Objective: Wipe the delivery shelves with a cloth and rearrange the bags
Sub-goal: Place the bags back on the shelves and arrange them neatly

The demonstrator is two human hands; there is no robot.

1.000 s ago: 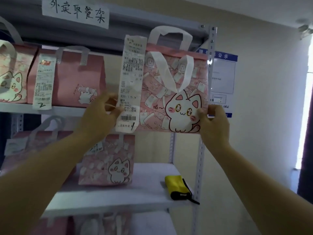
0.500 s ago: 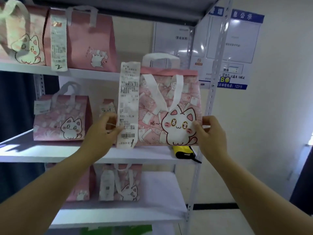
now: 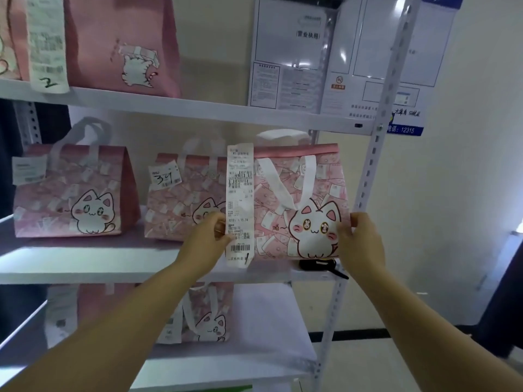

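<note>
Pale walls back a white metal shelving unit [image 3: 370,171], with printed notices [image 3: 294,52] on the wall behind its perforated right upright. At the right end of the middle shelf [image 3: 85,265] a pink cat bag [image 3: 300,193] stands upright at the front edge, white handles folded down over its face and a long receipt [image 3: 239,193] hanging down its left side. The left hand [image 3: 203,246] grips the bag's lower left edge. Its thumb presses on the front of the receipt just above the barcode, and its fingers are curled out of sight behind the bag. The right hand [image 3: 360,244] grips the lower right edge, with the thumb on the front beside the printed cat and the fingers wrapped round the edge to the back. So the bag sits between the two hands, pinched at both bottom corners. Whether its base rests on the shelf or hangs just above it cannot be told. A dark object with a strap [image 3: 318,264] pokes out from under the bag's right corner. To the left on the same shelf stand a second cat bag [image 3: 181,199], tagged with handwritten digits and partly covered by the left hand, and a third cat bag [image 3: 76,193], well apart. On the upper shelf [image 3: 169,104] is a plainer pink bag [image 3: 119,43]; on the lower shelf [image 3: 268,321], another cat bag [image 3: 206,318].
</note>
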